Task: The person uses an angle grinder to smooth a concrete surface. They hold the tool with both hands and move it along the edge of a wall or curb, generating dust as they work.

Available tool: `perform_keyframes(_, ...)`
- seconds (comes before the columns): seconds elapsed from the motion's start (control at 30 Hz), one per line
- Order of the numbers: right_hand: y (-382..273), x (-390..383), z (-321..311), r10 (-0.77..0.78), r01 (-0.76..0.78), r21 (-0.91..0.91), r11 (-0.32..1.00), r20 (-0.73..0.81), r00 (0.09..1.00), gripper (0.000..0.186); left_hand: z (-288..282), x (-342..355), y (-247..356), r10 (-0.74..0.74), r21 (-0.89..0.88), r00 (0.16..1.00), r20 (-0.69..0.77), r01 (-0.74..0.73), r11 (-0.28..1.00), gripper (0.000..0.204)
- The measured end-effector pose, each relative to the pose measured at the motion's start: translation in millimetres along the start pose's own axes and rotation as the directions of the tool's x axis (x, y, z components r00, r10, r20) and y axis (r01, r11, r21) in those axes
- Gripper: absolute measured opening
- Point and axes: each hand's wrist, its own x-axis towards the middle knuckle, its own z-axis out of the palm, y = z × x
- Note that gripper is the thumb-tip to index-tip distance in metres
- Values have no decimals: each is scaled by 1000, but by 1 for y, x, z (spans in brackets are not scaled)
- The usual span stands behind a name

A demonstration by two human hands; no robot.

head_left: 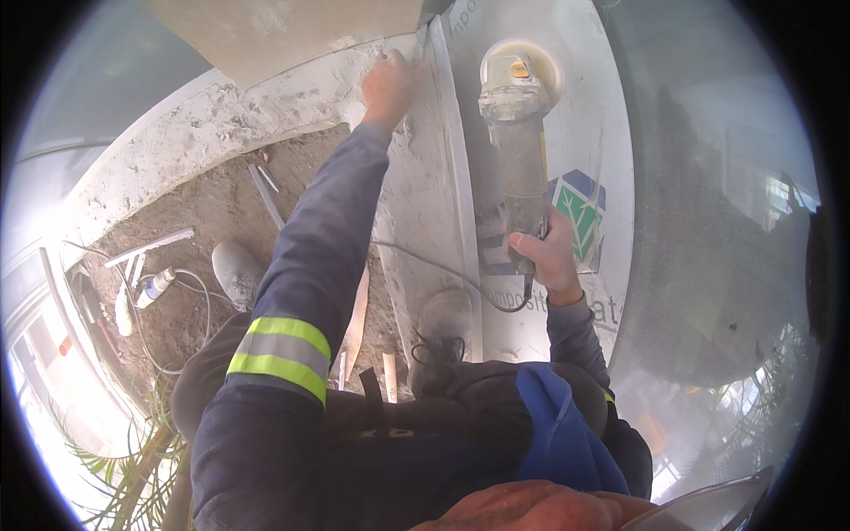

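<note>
My right hand (551,257) is wrapped round the rear end of a dusty grey angle grinder (518,155). The grinder's head points away from me and rests against a white printed board (580,115), with a pale round disc showing beneath it. My left arm reaches far forward. At its end my left hand (390,87) is over a dusty white ledge (409,177), close to a long narrow strip (453,133) along the board's left edge. Its fingers look bent but are smeared, and whatever they touch is hidden.
A grey cord (434,263) runs left from the grinder. Bare soil (199,203) lies left of the ledge, with thin offcuts (266,195), a cable connector (157,288) and my shoe (236,273). My other shoe (443,327) stands on the ledge. A beige panel (292,31) juts in at the far side. Dust hazes the right.
</note>
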Motion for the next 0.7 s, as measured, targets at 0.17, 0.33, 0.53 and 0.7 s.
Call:
perform_keyframes(0.17,-8,-12,14,-50,47,-68,997,-37,998,39,17,28,-12,40,157,998,43,-47,986,34)
perform_keyframes(0.33,-2,-9,12,-77,75,-93,993,-20,997,40,-6,-32,-40,150,247,978,142,-182,952,26)
perform_keyframes(0.53,-8,11,14,-156,158,-44,986,43,987,35,-83,-206,-102,-178,227,974,141,143,963,24)
perform_keyframes(0.7,-14,22,29,-183,172,112,979,92,979,32,-94,-280,-134,-459,133,886,-57,463,876,32)
